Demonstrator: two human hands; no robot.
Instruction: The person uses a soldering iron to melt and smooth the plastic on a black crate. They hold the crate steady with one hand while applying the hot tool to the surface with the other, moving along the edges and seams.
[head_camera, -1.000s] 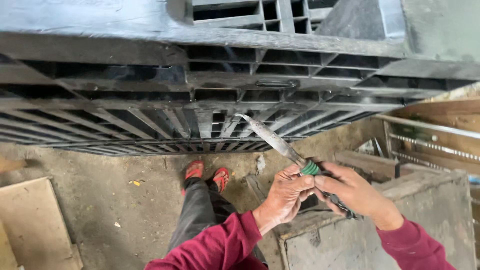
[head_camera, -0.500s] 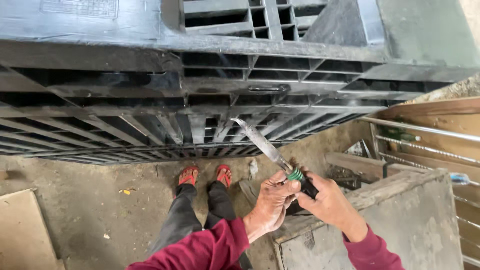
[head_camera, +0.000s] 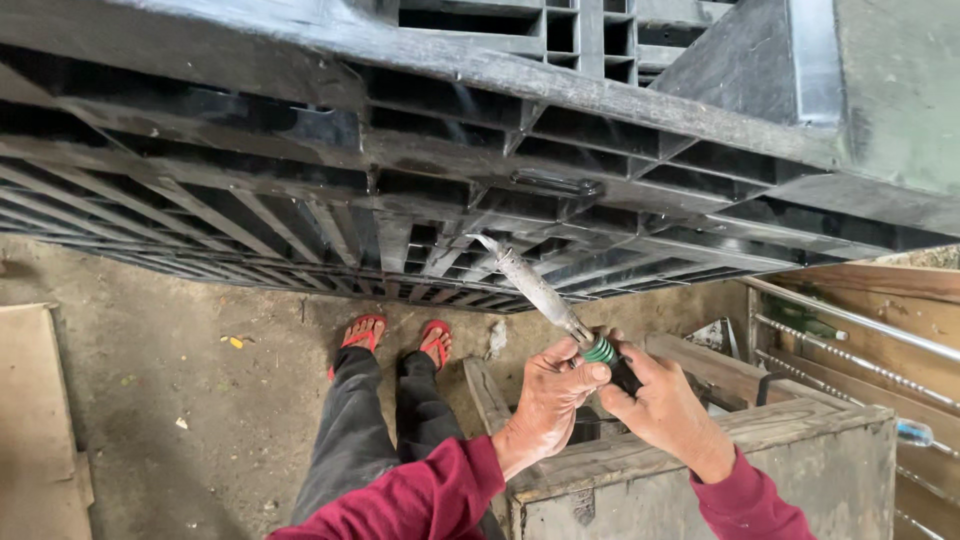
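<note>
At the left edge of the frame a cardboard sheet lies on the dirt floor. Right of it, lower centre, the person's red sandals stand under the black pallet, which fills the whole upper half. In the lower middle the left hand has its grip pressed around the tool just below its green collar, thumb and fingertips pinching the handle. The right hand, touching the left and lower right of it, wraps the dark end of the handle, its grip closed too. The tool's long axis runs from both hands up and left, its pale, crusted blade ending in a bent tip near the pallet's ribs; whether it touches them I cannot tell. The left hand sits nearer the blade. Below the hands is a wooden box; metal rods lie at the right edge.
</note>
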